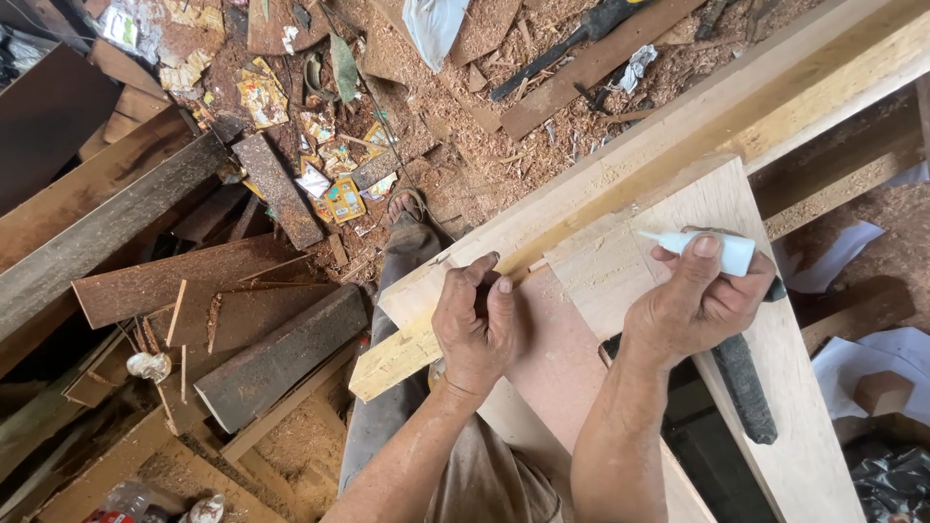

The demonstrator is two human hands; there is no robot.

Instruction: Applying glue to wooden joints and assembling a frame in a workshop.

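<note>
Sawdust-strewn floor [291, 116] with dark offcut planks [281, 358] lies at our left. Our left hand [477, 320] curls nearly closed on the end of the long pale wooden beam [620, 169]; whether it pinches anything we cannot tell. Our right hand [699, 300] wraps shut around a small white plastic glue bottle [702, 247], nozzle pointing left over the pale flat board [775, 387]. We judge a steady, light squeeze along the joint serves best.
</note>
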